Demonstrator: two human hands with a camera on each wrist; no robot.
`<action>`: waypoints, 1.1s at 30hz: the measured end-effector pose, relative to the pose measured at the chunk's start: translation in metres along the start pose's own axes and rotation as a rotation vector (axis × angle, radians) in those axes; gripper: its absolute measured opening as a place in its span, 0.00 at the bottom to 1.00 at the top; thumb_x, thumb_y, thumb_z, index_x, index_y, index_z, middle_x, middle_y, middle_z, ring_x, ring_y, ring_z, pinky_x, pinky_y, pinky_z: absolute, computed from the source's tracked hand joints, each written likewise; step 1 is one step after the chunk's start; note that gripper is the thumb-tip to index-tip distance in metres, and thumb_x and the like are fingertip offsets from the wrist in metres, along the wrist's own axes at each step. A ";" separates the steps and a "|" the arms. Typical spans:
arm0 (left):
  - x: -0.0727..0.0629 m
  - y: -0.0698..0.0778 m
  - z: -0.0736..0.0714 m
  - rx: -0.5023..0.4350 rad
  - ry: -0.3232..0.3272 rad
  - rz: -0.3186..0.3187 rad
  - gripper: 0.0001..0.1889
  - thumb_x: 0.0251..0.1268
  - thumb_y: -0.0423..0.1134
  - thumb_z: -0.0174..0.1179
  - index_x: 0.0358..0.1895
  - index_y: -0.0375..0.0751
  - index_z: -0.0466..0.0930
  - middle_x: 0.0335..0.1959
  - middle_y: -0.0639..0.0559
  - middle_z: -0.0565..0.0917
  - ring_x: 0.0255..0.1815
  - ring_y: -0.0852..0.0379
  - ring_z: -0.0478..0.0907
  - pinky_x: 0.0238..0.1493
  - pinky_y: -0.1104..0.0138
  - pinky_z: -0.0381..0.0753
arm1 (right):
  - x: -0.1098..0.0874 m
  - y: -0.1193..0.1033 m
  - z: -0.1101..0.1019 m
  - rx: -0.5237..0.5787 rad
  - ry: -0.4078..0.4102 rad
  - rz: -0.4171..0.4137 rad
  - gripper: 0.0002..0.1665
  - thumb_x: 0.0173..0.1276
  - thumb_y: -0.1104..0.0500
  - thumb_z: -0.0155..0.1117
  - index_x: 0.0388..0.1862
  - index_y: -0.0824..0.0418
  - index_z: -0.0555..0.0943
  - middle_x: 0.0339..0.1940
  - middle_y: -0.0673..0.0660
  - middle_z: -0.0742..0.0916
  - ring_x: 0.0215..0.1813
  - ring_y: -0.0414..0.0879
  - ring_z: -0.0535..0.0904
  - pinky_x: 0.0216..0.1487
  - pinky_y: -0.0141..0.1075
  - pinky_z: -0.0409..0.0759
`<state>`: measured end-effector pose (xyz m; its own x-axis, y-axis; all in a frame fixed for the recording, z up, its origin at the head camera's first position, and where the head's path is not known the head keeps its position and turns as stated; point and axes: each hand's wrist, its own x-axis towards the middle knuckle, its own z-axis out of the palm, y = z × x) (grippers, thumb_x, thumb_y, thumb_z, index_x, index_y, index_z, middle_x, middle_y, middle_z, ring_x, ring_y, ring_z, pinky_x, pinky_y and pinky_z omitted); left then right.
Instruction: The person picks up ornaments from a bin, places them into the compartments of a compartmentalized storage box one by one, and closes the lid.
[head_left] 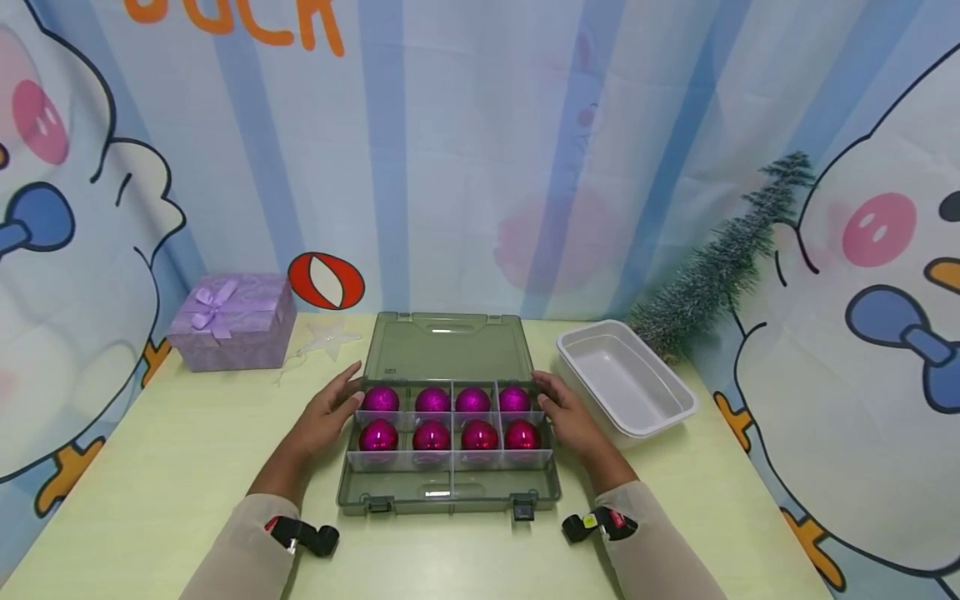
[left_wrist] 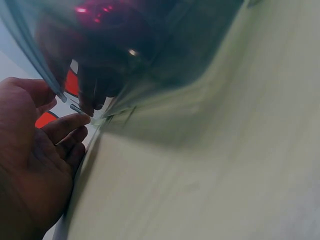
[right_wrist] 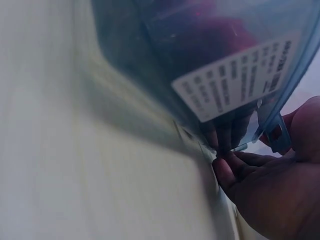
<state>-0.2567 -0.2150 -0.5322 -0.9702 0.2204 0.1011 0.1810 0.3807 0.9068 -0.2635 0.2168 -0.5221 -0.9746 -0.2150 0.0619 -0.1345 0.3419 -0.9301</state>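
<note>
A clear grey-green plastic compartment box lies on the table with its lid folded back. Shiny magenta and red balls fill the middle row of compartments, and glittery magenta balls the back row. The front row holds none. My left hand grips the box's left side near the hinge, thumb at the rim. On the opposite side my right hand holds the back right corner, its fingertips low behind the wall. In the right wrist view, a white printed label shows through the box.
To the right stands a white plastic tub, with a small frosted pine tree behind it. A purple gift box and a clear star ornament lie at the back left. A printed curtain hangs behind the table.
</note>
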 end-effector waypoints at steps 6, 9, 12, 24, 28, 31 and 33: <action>0.000 0.000 0.000 -0.012 -0.009 -0.003 0.34 0.90 0.37 0.52 0.89 0.36 0.51 0.83 0.24 0.65 0.85 0.26 0.64 0.82 0.35 0.66 | -0.002 0.001 0.001 0.002 0.015 0.021 0.30 0.88 0.67 0.46 0.84 0.69 0.65 0.83 0.75 0.72 0.84 0.70 0.68 0.81 0.55 0.71; 0.000 0.000 0.001 -0.027 -0.013 0.001 0.34 0.90 0.36 0.52 0.89 0.36 0.50 0.84 0.24 0.64 0.86 0.26 0.63 0.83 0.36 0.65 | -0.003 0.000 0.002 0.020 0.023 0.037 0.29 0.88 0.67 0.47 0.84 0.67 0.66 0.84 0.73 0.73 0.84 0.69 0.68 0.80 0.54 0.72; 0.000 0.001 0.000 -0.044 -0.014 0.007 0.34 0.90 0.35 0.51 0.90 0.36 0.49 0.85 0.25 0.62 0.87 0.27 0.60 0.83 0.37 0.63 | -0.003 0.000 0.002 0.042 0.028 0.032 0.29 0.87 0.68 0.48 0.84 0.67 0.66 0.84 0.73 0.72 0.85 0.68 0.68 0.82 0.54 0.71; 0.002 -0.003 0.000 -0.046 0.004 0.007 0.36 0.89 0.37 0.52 0.91 0.42 0.49 0.87 0.32 0.60 0.88 0.27 0.57 0.87 0.34 0.56 | 0.002 0.001 0.002 0.204 -0.015 0.019 0.37 0.87 0.72 0.43 0.90 0.69 0.49 0.91 0.73 0.58 0.90 0.72 0.54 0.90 0.64 0.55; 0.002 -0.004 0.000 -0.031 0.020 0.023 0.36 0.89 0.36 0.53 0.91 0.43 0.48 0.88 0.34 0.61 0.89 0.29 0.57 0.87 0.36 0.57 | 0.002 0.002 0.002 0.223 -0.017 0.019 0.39 0.86 0.73 0.42 0.91 0.69 0.47 0.91 0.72 0.56 0.90 0.73 0.53 0.90 0.62 0.54; 0.001 -0.005 -0.001 -0.038 0.030 0.022 0.36 0.89 0.36 0.53 0.91 0.44 0.49 0.89 0.36 0.61 0.90 0.31 0.56 0.87 0.38 0.58 | 0.002 0.002 0.002 0.212 -0.012 0.012 0.39 0.86 0.74 0.43 0.91 0.69 0.48 0.92 0.71 0.56 0.90 0.72 0.55 0.90 0.60 0.56; 0.001 -0.005 -0.001 -0.043 0.032 0.024 0.37 0.89 0.36 0.54 0.91 0.44 0.49 0.89 0.36 0.60 0.90 0.31 0.56 0.87 0.38 0.59 | 0.002 0.002 0.002 0.199 -0.011 0.006 0.39 0.86 0.74 0.44 0.91 0.69 0.48 0.92 0.70 0.57 0.90 0.71 0.57 0.89 0.60 0.57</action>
<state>-0.2591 -0.2170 -0.5361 -0.9703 0.2000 0.1360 0.1984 0.3367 0.9205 -0.2649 0.2156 -0.5244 -0.9732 -0.2236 0.0532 -0.0897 0.1564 -0.9836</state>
